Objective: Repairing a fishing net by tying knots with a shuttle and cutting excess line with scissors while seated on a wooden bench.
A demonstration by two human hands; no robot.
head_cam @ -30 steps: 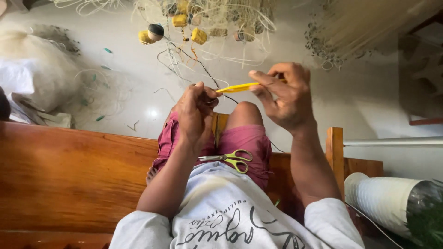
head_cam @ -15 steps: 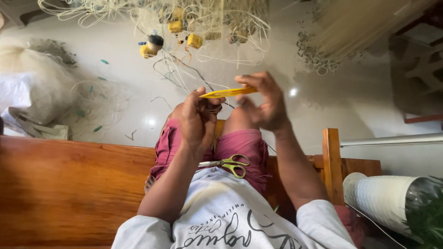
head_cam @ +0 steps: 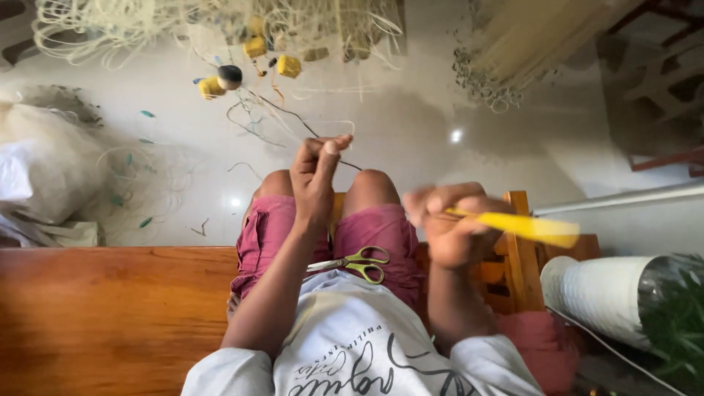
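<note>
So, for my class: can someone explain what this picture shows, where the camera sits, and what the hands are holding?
The camera is worn on the person's head and looks down, so you see their own arms and lap. The left hand pinches a thin dark cord that runs toward the pale tangled fishing net on the floor. The right hand, blurred, grips a flat yellow plastic needle. Yellow-handled scissors lie on the lap, over the pink shorts. The person sits on a brown wooden bench.
</note>
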